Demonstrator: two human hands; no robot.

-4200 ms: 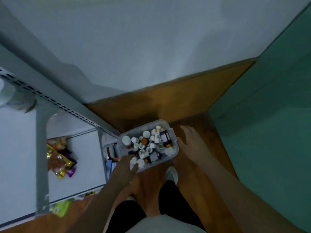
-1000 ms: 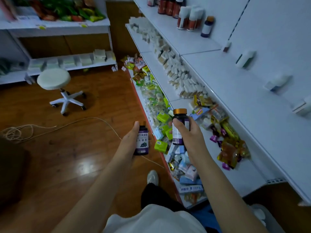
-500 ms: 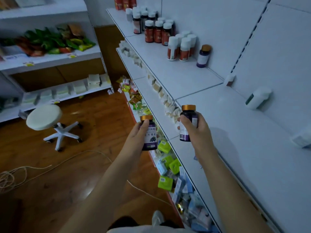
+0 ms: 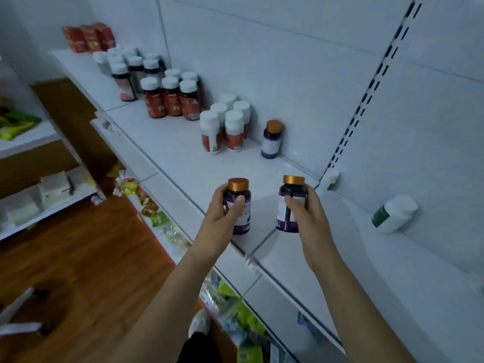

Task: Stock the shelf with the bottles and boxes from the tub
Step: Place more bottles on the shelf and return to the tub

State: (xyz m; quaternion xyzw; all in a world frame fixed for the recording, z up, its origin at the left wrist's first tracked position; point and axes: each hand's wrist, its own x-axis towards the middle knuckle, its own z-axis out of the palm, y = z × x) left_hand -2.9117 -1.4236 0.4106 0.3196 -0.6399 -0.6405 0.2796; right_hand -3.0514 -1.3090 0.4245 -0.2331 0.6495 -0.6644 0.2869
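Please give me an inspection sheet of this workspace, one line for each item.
Surface: white shelf, bare in front of the hands.
Job's things: two dark gold-capped bottles, left bottle and right bottle, both upright above the shelf; a matching bottle stands by the back panel.
Clutter: white-capped bottles; red boxes; white-and-green bottle lying down.
Grippers: left hand and right hand each grip one bottle.
Cables: nothing seen.
Surroundings: wooden floor; lower shelves with packets.
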